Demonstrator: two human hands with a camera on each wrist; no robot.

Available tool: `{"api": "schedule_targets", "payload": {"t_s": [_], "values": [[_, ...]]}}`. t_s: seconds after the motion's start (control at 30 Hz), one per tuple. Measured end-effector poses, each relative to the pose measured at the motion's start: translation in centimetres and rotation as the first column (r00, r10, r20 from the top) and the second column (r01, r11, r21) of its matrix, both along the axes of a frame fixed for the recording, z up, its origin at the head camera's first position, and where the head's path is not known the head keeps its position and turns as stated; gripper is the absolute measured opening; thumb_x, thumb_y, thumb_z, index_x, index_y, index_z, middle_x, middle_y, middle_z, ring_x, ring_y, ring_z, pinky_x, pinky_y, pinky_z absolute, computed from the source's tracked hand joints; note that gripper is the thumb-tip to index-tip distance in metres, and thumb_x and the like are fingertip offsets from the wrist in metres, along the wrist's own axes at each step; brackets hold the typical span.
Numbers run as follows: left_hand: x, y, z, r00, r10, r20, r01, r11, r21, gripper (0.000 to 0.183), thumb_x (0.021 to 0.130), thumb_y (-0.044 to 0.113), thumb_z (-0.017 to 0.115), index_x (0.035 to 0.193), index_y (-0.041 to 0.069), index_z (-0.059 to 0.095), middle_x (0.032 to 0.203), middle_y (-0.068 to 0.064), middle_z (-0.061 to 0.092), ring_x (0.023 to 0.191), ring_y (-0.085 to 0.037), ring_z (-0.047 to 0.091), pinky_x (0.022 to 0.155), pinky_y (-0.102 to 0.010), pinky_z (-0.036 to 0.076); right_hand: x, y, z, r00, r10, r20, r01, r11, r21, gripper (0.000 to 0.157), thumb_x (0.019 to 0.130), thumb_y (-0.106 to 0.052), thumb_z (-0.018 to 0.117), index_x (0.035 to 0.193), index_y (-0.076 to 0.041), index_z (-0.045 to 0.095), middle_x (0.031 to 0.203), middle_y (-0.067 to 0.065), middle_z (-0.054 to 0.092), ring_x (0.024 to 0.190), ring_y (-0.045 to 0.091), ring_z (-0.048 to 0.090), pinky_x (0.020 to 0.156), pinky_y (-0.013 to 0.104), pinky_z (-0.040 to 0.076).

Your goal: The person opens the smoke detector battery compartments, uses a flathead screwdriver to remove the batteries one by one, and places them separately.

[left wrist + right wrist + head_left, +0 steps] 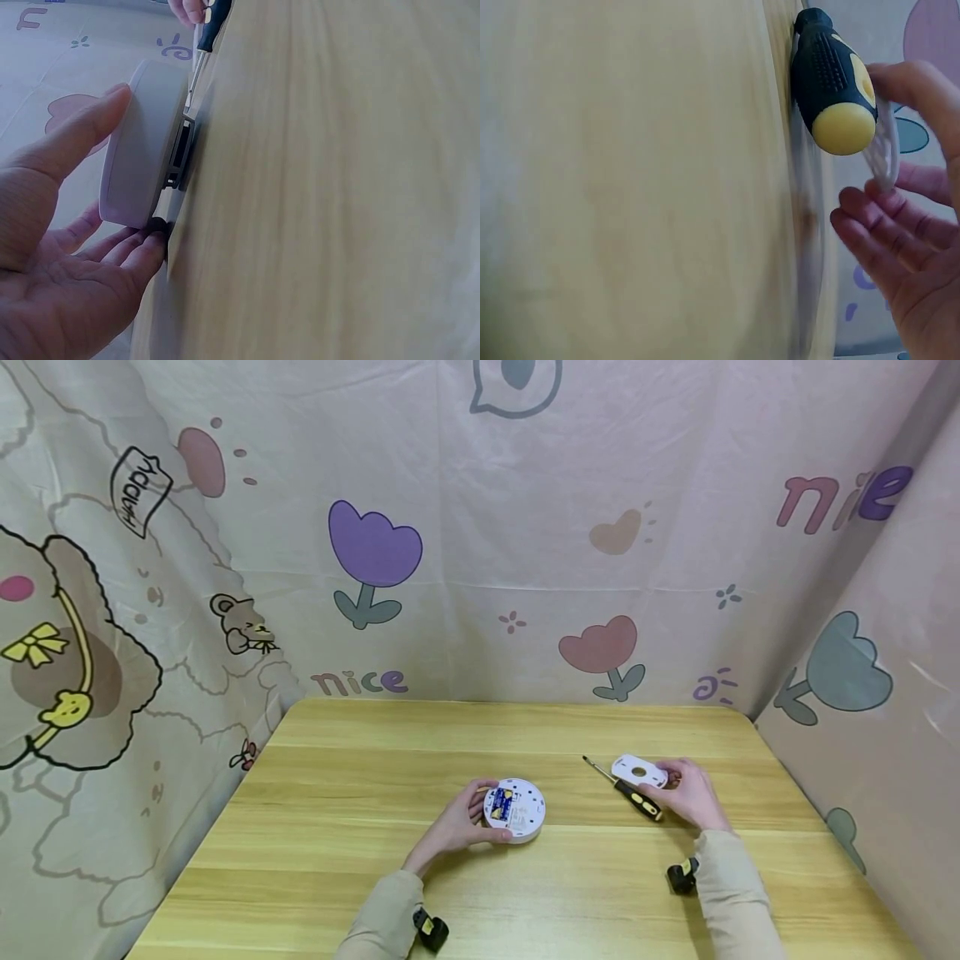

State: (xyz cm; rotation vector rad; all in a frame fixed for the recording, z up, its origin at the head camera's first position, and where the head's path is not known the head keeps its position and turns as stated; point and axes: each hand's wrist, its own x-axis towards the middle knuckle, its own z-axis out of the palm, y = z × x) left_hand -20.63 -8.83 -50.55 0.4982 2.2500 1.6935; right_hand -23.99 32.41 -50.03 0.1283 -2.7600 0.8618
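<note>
My left hand [453, 823] grips a round white smoke detector [527, 828] by its rim, thumb on the near side. Its printed label and small slots face up in the head view. In the left wrist view, a dark slotted part shows on the underside of the detector [146, 142], close to the table. A thin white mounting plate [624, 767] with a hole in its middle is pinched at its right end by my right hand [693, 793]. Just in front of the plate lies a screwdriver [628, 793] with a black and yellow handle [832, 82], its tip pointing back left.
The light wooden table [360, 760] carries these things. A printed cloth curtain [487, 527] rises behind its back edge and along both sides. A small black camera [431, 931] is strapped at the left wrist, another black camera [682, 877] at the right.
</note>
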Motion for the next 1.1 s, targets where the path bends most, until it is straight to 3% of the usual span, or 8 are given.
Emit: {"api": "schedule_targets", "payload": {"t_s": [0.1, 0.33, 0.57, 0.77, 1.1], "values": [[0.03, -0.01, 0.04, 1.000, 0.002, 0.002, -0.002, 1.000, -0.003, 0.085, 0.076, 0.010, 0.087, 0.147, 0.000, 0.039, 0.154, -0.033, 0.038, 0.145, -0.049, 0.037, 0.120, -0.056, 0.033, 0.02, 0.23, -0.08, 1.000, -0.005, 0.001, 0.005, 0.999, 0.035, 0.059, 0.074, -0.032, 0.087, 0.114, 0.009, 0.069, 0.110, 0.028, 0.068, 0.097, 0.037, 0.064, 0.082, 0.044, 0.053], [0.05, -0.01, 0.08, 1.000, 0.006, 0.007, -0.006, 1.000, -0.004, 0.086, 0.076, 0.010, 0.087, 0.147, 0.000, 0.039, 0.155, -0.033, 0.038, 0.145, -0.049, 0.037, 0.121, -0.055, 0.033, 0.05, 0.50, -0.24, 1.000, -0.007, 0.004, 0.006, 0.997, 0.072, 0.058, 0.075, -0.030, 0.086, 0.113, 0.010, 0.069, 0.103, 0.027, 0.069, 0.091, 0.035, 0.064, 0.078, 0.042, 0.054], [0.07, 0.01, 0.08, 1.000, 0.008, 0.009, -0.008, 1.000, -0.003, 0.085, 0.076, 0.010, 0.087, 0.147, 0.000, 0.040, 0.155, -0.033, 0.038, 0.145, -0.049, 0.037, 0.121, -0.055, 0.033, 0.12, 0.57, -0.28, 1.000, 0.001, 0.024, -0.004, 0.994, 0.109, 0.059, 0.076, -0.030, 0.086, 0.115, 0.012, 0.068, 0.108, 0.031, 0.069, 0.095, 0.041, 0.066, 0.085, 0.056, 0.055], [0.08, 0.01, 0.09, 1.000, 0.008, 0.010, -0.008, 1.000, -0.005, 0.085, 0.076, 0.010, 0.087, 0.147, 0.000, 0.040, 0.155, -0.033, 0.038, 0.145, -0.048, 0.037, 0.121, -0.055, 0.033, 0.13, 0.70, -0.39, 0.998, 0.002, 0.063, -0.010, 0.991, 0.134, 0.058, 0.078, -0.027, 0.085, 0.115, 0.012, 0.067, 0.112, 0.034, 0.068, 0.100, 0.047, 0.064, 0.089, 0.061, 0.053], [0.11, -0.04, 0.17, 1.000, 0.009, 0.017, -0.009, 1.000, -0.001, 0.086, 0.076, 0.009, 0.087, 0.147, 0.001, 0.039, 0.155, -0.033, 0.037, 0.146, -0.049, 0.036, 0.121, -0.055, 0.032, 0.24, 0.55, -0.62, 0.999, 0.003, 0.044, -0.009, 0.991, 0.135, 0.054, 0.078, -0.023, 0.084, 0.114, 0.013, 0.067, 0.112, 0.033, 0.067, 0.098, 0.046, 0.064, 0.087, 0.061, 0.054]]}}
